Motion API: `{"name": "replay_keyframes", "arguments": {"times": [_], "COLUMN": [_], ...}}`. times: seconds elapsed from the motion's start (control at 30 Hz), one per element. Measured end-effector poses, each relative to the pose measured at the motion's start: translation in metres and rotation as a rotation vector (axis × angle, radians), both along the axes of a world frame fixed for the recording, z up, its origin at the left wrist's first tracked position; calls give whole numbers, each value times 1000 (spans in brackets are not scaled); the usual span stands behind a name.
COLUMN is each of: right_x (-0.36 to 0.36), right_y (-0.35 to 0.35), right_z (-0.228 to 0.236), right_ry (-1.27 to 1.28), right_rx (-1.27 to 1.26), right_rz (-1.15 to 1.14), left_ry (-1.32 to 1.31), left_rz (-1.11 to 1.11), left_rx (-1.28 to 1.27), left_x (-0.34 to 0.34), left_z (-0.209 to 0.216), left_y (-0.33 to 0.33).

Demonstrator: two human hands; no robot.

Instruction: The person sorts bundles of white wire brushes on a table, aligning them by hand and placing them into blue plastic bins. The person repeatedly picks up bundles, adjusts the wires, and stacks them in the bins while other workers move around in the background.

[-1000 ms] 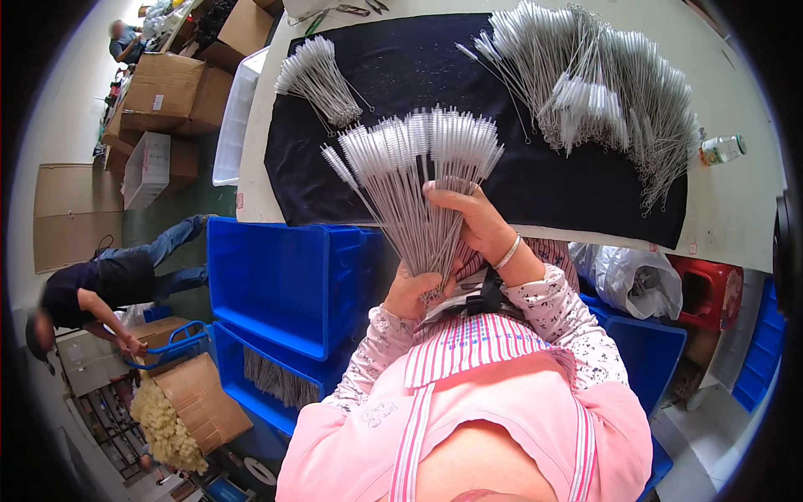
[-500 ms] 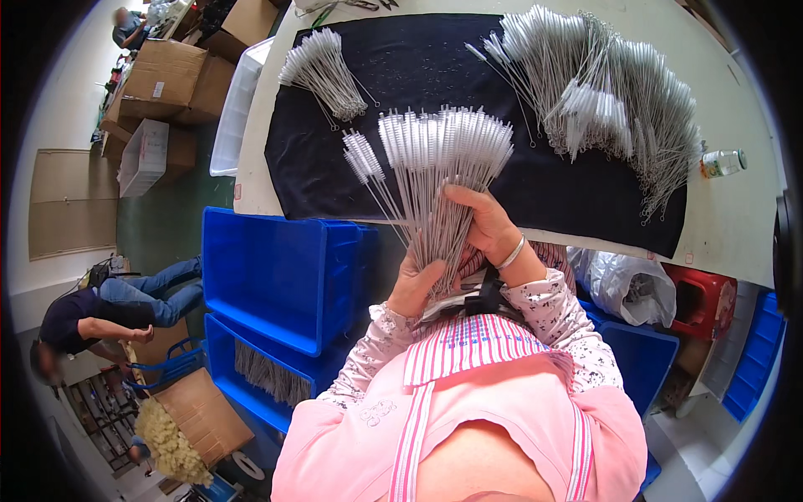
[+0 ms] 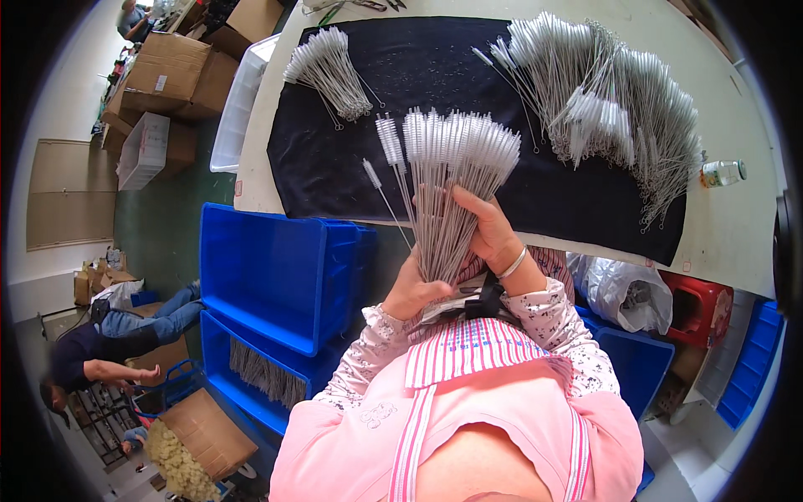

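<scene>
A fanned bundle of tube brushes [image 3: 460, 151], white bristles up and thin wire stems down, is held over the near edge of a black cloth [image 3: 326, 180]. My left hand [image 3: 413, 289] is closed round the lower ends of the stems. Higher up, my right hand [image 3: 492, 233] grips the same bundle from the right, its thumb across the stems. A few brushes on the left lean apart from the rest, one lower than the others. A smaller bunch of brushes [image 3: 330, 71] lies at the far left of the cloth, and a large pile of brushes [image 3: 602, 100] at the far right.
The cloth covers part of a pale table [image 3: 728, 226]. A small glass jar [image 3: 723, 173] lies at its right. Blue bins [image 3: 263, 280] stand left of me, one containing wire stems. A red stool [image 3: 698, 305] and a plastic bag [image 3: 623, 289] are at right. Another person [image 3: 100, 343] is at left.
The bundle has shifted slightly right in my hands. On its left side, the loose brushes have spread, one now standing separate and lower. The person at left has moved their arms.
</scene>
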State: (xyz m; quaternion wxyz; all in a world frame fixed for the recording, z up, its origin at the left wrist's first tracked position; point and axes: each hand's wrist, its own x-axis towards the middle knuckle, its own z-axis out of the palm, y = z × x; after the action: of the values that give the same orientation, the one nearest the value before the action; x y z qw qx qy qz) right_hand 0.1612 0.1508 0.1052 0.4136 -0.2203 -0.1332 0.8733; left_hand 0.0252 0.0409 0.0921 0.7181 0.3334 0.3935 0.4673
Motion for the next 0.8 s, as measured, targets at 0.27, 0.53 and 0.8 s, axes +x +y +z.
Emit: {"name": "replay_keyframes", "arguments": {"times": [0.27,0.53,0.8], "right_x": [2,-2,6], "right_y": [-7,-25,7], "right_z": [-23,-11,-19], "right_ry": [53,393,296], "right_rx": [144,82,-157], "right_rz": [188,414,282], "left_ry": [215,-280,628], "left_rz": [-116,-539,100], "left_rx": [49,-265,41], "left_x": [-2,-4,-79], "left_z": [18,4,30], "left_y": [4,-2,107]}}
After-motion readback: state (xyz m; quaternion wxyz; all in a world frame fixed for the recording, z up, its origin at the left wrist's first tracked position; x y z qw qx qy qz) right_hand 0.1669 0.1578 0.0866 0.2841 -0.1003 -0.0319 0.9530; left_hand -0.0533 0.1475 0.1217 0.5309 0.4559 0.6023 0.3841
